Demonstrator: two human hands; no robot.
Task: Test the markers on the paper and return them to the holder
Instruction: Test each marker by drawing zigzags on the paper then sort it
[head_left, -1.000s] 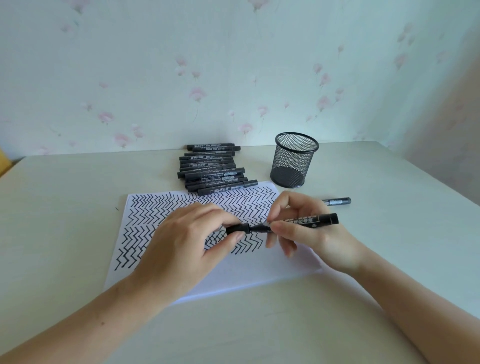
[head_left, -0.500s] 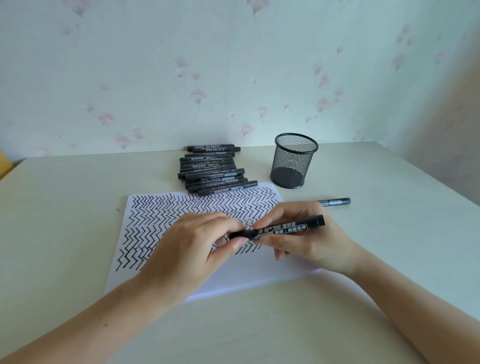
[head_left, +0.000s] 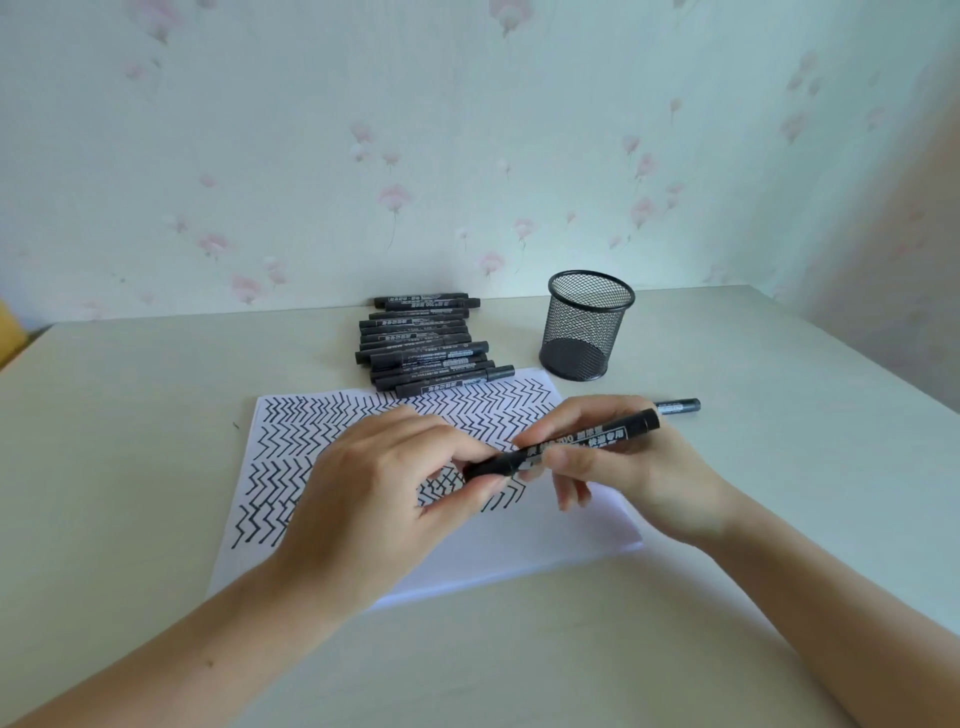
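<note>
The marker is held by both hands, left hand pinching its cap, right hand gripping the barrel; pull straight apart above the paper.

A single head-worn wide-angle camera is looking forward and down from the person's own seat, facing the pale floral-papered wall beyond the cream tabletop; it is sitting close over the forearms, with the table's far edge bowing slightly under the lens
</note>
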